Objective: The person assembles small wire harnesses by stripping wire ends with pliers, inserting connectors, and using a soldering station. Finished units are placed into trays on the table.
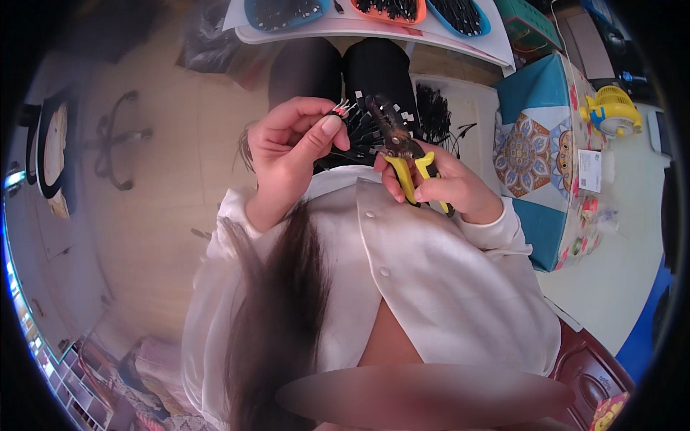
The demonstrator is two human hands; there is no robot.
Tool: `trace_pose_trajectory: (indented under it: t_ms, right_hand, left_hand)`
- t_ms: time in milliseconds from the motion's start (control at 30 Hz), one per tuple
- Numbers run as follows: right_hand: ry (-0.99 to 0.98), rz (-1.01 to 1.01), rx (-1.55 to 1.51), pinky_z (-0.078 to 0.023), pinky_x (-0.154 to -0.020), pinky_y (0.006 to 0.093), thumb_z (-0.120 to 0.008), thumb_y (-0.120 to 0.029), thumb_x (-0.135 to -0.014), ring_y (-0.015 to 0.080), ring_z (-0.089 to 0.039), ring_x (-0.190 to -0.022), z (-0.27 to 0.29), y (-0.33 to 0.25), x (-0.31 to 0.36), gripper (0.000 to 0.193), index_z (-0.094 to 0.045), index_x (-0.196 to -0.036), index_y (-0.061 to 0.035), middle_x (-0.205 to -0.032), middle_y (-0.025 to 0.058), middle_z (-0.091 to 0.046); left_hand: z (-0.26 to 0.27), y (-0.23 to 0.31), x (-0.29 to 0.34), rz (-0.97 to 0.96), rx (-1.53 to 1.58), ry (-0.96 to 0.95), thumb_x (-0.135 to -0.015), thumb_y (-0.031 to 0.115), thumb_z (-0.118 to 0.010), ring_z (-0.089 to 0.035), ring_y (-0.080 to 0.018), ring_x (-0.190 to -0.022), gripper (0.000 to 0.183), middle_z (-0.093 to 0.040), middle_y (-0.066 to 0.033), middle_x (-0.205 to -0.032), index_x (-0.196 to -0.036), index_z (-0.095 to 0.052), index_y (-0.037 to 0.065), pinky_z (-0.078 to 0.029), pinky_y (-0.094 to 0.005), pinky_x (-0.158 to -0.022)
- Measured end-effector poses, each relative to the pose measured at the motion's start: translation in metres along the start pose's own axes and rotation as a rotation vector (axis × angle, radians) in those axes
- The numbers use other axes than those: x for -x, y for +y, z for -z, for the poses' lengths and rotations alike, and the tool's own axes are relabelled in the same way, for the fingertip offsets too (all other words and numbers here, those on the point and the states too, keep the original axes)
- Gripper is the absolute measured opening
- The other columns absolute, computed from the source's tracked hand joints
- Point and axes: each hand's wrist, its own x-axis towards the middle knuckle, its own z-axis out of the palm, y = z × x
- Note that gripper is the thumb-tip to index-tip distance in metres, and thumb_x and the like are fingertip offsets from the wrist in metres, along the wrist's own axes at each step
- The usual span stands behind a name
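Observation:
Between thumb and forefinger, my left hand (293, 144) pinches the end of a black cable (341, 108) with thin white and red wires fanning out of it. My right hand (454, 185) is wrapped round the yellow and black handles of a wire stripper (405, 148). Its dark jaws point up and away, to the right of the wire ends and apart from them. Whether the jaws are fully closed is hard to make out. A bundle of black cables (363, 138) with metal USB plugs lies across my lap, partly behind both hands.
Beyond my knees a white table (241, 32) carries a blue tray (250, 20), an orange tray (357, 8) and another blue tray (486, 27), all filled with black cables. More cables (433, 115) lie to the right of my lap. A patterned box (532, 154) and yellow fan (614, 111) stand right.

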Motion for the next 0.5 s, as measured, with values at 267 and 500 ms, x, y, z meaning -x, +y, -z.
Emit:
trace_pose_trajectory:
  t_ms: [267, 500]
  right_hand:
    - [-0.03, 0.007, 0.037, -0.04, -0.074, 0.0246, -0.052, -0.006, -0.065, 0.0132, -0.048, -0.076, -0.009, 0.0, -0.004, 0.048, -0.051, -0.112, 0.0011, -0.084, 0.0048, -0.053]
    - [-0.013, 0.008, 0.073, -0.04, -0.074, 0.0247, -0.051, -0.005, -0.068, 0.013, -0.048, -0.076, -0.011, -0.003, -0.004, 0.043, -0.052, -0.111, 0.0, -0.082, 0.0044, -0.053]
  left_hand:
    - [-0.002, 0.0, 0.003, -0.051, -0.053, -0.009, -0.092, -0.002, -0.058, -0.054, -0.0077, -0.064, 0.014, -0.065, -0.0116, -0.08, -0.105, -0.059, -0.008, -0.035, -0.0172, -0.052]
    - [-0.003, 0.0, 0.006, -0.046, -0.042, -0.006, -0.092, 0.0, -0.06, -0.059, -0.0077, -0.071, 0.013, -0.067, -0.0078, -0.082, -0.103, -0.061, -0.007, -0.045, -0.0185, -0.061]
